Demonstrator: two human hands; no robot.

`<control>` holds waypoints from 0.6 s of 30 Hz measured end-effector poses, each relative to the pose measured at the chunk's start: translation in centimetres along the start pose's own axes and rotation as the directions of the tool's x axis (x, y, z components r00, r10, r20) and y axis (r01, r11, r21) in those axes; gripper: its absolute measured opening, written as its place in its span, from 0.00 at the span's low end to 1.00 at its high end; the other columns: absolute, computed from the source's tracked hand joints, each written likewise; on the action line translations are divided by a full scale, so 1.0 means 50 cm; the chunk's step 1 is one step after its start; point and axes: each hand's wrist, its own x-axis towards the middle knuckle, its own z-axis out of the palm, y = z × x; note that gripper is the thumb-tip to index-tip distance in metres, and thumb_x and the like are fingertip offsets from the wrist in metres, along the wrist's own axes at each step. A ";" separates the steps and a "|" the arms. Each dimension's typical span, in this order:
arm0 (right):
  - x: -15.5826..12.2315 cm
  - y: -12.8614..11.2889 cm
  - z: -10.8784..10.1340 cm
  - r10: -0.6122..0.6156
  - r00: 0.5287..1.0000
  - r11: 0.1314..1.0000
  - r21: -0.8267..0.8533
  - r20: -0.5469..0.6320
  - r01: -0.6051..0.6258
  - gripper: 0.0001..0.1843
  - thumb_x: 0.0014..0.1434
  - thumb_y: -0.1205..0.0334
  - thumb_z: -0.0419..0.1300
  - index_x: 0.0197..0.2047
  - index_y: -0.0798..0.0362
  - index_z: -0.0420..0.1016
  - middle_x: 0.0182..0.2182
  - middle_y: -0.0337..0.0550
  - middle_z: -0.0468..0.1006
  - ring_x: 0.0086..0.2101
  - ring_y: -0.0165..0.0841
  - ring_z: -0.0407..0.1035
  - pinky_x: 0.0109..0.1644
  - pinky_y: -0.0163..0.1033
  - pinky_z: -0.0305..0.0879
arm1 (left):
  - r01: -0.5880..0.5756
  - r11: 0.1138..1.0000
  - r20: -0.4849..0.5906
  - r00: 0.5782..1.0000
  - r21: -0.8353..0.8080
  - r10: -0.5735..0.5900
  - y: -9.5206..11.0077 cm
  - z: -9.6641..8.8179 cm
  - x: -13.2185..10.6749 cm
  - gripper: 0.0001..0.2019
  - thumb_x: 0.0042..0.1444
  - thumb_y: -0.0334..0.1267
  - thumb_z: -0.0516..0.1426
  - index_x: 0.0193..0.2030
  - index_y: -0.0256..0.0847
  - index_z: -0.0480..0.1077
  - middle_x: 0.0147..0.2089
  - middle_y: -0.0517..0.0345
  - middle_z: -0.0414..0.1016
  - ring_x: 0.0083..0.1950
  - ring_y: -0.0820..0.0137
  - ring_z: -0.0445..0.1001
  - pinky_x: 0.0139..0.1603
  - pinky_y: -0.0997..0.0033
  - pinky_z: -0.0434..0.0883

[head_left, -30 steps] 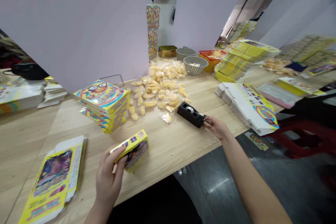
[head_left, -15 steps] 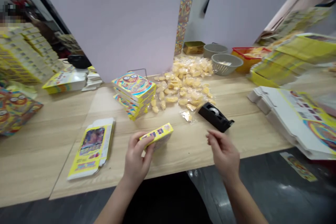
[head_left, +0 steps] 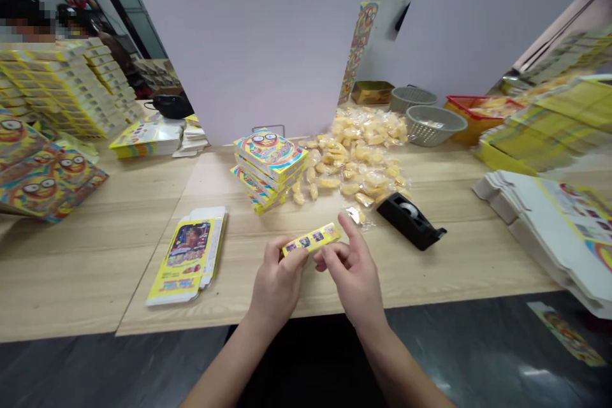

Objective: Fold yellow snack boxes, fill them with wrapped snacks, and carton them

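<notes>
Our left hand [head_left: 277, 284] pinches the slim yellow box [head_left: 313, 240] at one end, left of the tape dispenser [head_left: 408, 221]. Our right hand [head_left: 351, 274] is close and narrowed, its fingers [head_left: 347, 229] curled by the far end; we cannot tell if they touch. The box looks light and stiff, best held by its ends. Beyond the dispenser, a grey basket [head_left: 434, 125] holds a few pale pieces, and a red tray [head_left: 478, 113] holds yellow packets.

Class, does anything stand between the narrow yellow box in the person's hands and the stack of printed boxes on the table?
Nothing visible does. The narrow yellow box, pinched by the left hand, has only bare wooden tabletop between it and the stack of printed boxes.
</notes>
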 end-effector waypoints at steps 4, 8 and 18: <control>-0.004 -0.002 0.007 -0.012 0.999 1.000 -0.019 -0.044 0.011 0.40 0.56 0.58 0.62 0.67 0.54 0.51 0.24 0.33 0.77 0.28 0.31 0.72 0.41 0.40 0.71 | 0.018 0.994 0.071 0.997 0.104 -0.025 -0.002 -0.001 -0.005 0.15 0.62 0.30 0.50 0.51 0.51 0.68 0.49 0.54 0.61 0.45 0.69 0.70 0.39 0.71 0.75; -0.003 0.006 0.012 -0.012 0.997 0.999 -0.037 -0.072 0.010 0.39 0.57 0.57 0.61 0.67 0.54 0.50 0.25 0.34 0.77 0.29 0.31 0.72 0.42 0.41 0.71 | 0.040 0.991 0.186 0.981 0.129 -0.064 -0.011 -0.001 -0.010 0.19 0.63 0.32 0.50 0.58 0.55 0.66 0.51 0.53 0.58 0.47 0.66 0.70 0.40 0.69 0.75; 0.025 0.073 -0.036 -0.011 0.999 0.826 -0.564 -0.044 -0.016 0.37 0.53 0.47 0.63 0.61 0.56 0.63 0.25 0.38 0.76 0.29 0.38 0.72 0.38 0.44 0.69 | 0.232 0.972 0.204 0.954 -0.044 -0.219 -0.020 -0.012 -0.001 0.17 0.64 0.31 0.48 0.58 0.44 0.65 0.50 0.50 0.63 0.52 0.67 0.68 0.53 0.65 0.71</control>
